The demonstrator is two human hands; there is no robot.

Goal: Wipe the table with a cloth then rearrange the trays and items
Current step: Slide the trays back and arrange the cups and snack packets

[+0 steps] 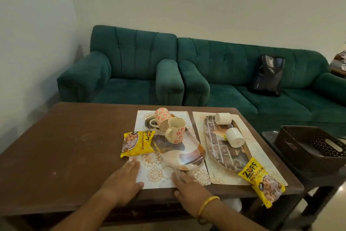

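On the brown table (65, 146) lie two patterned placemats. My left hand (123, 180) rests flat, fingers apart, on the near left corner of the left placemat (151, 172). My right hand (189, 187) touches its near edge, at the blurred near end of an oval tray (185, 154). That tray carries two floral mugs (176, 131), one tipped over. The right placemat (265, 161) holds a second oval tray (222, 150) with two white cups (234, 137) on their sides. One yellow snack packet (136, 142) lies at the left mat's edge, another (264, 180) hangs over the table's right corner. No cloth is visible.
A green armchair (121, 73) and a green sofa (262, 84) stand behind the table, with a black bag (267, 75) on the sofa. To the right, a dark perforated basket (309, 146) sits on a glass side table. A wall closes the left side.
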